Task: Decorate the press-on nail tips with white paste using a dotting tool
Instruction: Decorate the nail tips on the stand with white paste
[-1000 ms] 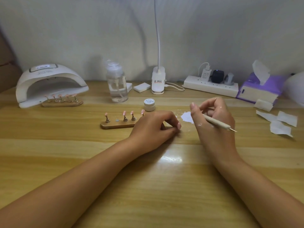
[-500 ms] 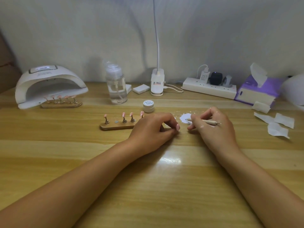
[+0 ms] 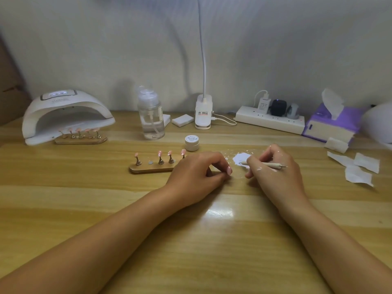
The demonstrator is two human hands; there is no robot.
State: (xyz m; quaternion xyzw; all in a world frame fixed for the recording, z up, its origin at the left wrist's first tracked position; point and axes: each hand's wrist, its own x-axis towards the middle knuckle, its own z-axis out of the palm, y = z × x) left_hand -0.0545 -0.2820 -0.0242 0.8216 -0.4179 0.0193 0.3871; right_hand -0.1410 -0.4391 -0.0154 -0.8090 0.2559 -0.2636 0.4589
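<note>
Wooden surface (image 3: 84, 198), bearing:
- Holders, two. Near holder (image 3: 148, 169): four pink tips (image 3: 160, 153) upright, one spot bare. Its right end is hidden behind the left hand (image 3: 197, 175), whose fingers are curled with thumb and forefinger together; any contents cannot be made out. Far holder (image 3: 80, 140): five tips, at the mouth of one lamp (image 3: 67, 111).
- Paste (image 3: 239, 158), one white patch between the hands.
- Right hand (image 3: 275, 175): fingers grasping one tool (image 3: 267, 164), its front end at the paste.
- Jar (image 3: 192, 142), one, lidded.
- Bottle (image 3: 151, 117), one.
- Paper scraps (image 3: 358, 177), three, right.
</note>
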